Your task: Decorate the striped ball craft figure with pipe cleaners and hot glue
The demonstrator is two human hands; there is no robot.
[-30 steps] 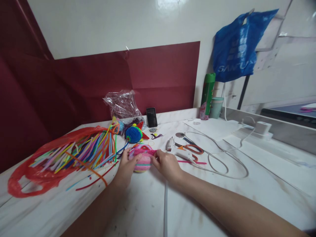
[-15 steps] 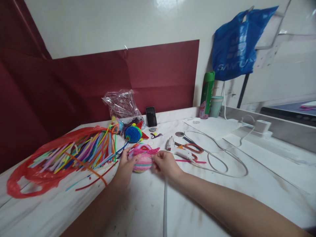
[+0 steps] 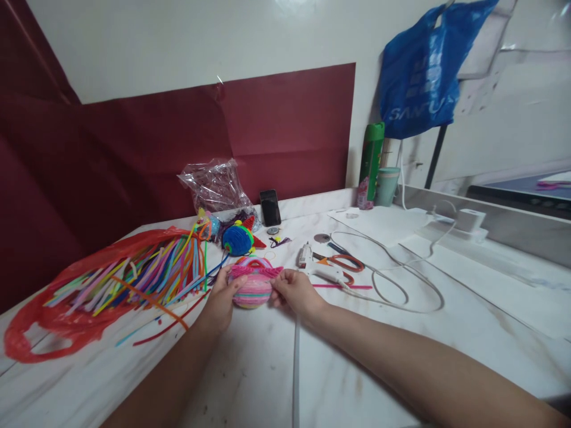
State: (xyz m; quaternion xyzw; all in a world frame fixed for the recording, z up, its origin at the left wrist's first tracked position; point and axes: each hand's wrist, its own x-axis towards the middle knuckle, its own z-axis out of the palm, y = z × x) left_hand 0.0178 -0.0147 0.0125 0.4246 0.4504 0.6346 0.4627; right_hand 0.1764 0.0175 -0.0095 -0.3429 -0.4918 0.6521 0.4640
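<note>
A small ball wrapped in pink and pastel pipe cleaners (image 3: 252, 288) rests on the white marble table (image 3: 250, 368), with a pink bow shape across its top. My left hand (image 3: 222, 300) cups its left side, thumb on the front. My right hand (image 3: 295, 292) pinches the right tip of the pink bow. A blue wrapped ball with red and yellow points (image 3: 239, 239) lies just behind.
A red plastic bag (image 3: 53, 312) with several coloured pipe cleaners (image 3: 147, 270) spreads at left. A white glue gun (image 3: 317, 267), orange scissors (image 3: 345, 261) and a looping white cable (image 3: 401, 285) lie right. A phone (image 3: 270, 207), green can (image 3: 372, 163) and cup (image 3: 387, 185) stand at the wall.
Both hands stay on the pink ball. My right fingers have shifted slightly along the bow's right end, and the view has tilted a little upward.
</note>
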